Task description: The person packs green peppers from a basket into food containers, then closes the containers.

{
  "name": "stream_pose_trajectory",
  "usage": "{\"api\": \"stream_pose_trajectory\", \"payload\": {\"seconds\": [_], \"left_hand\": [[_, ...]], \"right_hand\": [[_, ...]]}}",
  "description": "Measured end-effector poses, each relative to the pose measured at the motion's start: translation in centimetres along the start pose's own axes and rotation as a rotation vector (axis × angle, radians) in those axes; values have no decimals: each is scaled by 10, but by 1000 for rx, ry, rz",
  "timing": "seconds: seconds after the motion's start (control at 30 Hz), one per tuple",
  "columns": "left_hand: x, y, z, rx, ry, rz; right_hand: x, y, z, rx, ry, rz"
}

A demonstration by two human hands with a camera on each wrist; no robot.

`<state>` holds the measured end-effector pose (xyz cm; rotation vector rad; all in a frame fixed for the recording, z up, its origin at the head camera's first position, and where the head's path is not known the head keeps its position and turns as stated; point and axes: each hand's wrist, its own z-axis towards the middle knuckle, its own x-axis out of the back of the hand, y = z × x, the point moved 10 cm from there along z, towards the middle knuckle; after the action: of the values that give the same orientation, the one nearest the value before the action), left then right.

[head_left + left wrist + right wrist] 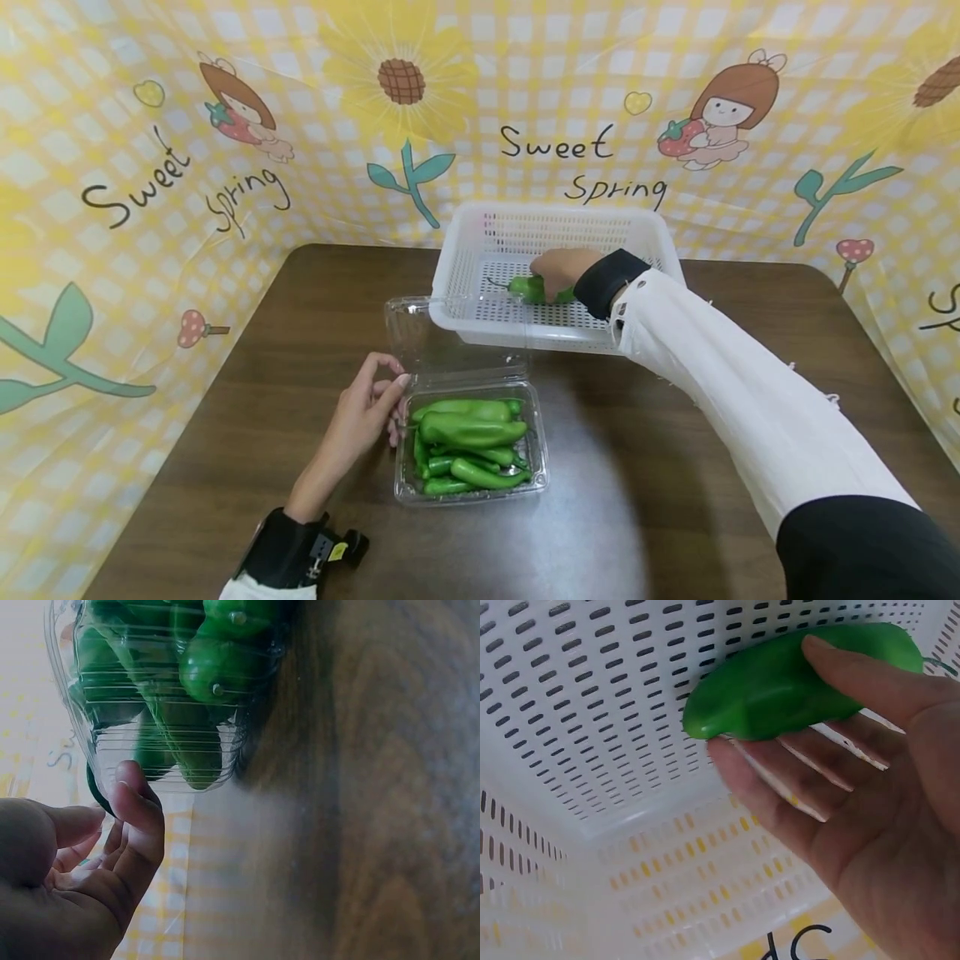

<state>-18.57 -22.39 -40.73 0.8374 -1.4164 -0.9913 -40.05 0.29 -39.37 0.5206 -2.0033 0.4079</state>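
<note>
In the head view, my right hand (562, 268) is inside the white plastic basket (555, 340). Its thumb and fingers grip a green pepper (780, 686) close to the perforated bottom, as the right wrist view shows. Nearer me stands a clear plastic box (471, 500), its lid (457, 337) tipped back toward the basket. Several green peppers (472, 430) lie in the box. At the box's left side is my left hand (363, 412), fingers loosely bent; in the left wrist view a fingertip touches the ribbed wall, beside a dark green stem (96, 791).
Beneath everything is a dark brown wooden table (300, 317). A yellow checked cloth (525, 83) with printed flowers and lettering hangs behind it and along the sides. The raised lid overlaps the basket's front left rim in the head view.
</note>
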Motion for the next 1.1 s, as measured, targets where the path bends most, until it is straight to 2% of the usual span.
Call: {"api": "stream_pose_trajectory", "payload": {"seconds": [0.33,0.53,0.8,1.1], "left_hand": [[-1,-1,-1,-13,4,1],[0,1,1,-15,4,8],[-1,1,0,1,2,4],[0,2,0,2,3,0]], "right_hand": [[0,-1,-4,27,34,16],[17,-1,-15,12,72,9],[31,2,-32,-31,60,18],[51,-12,-58,20,87,-1]]}}
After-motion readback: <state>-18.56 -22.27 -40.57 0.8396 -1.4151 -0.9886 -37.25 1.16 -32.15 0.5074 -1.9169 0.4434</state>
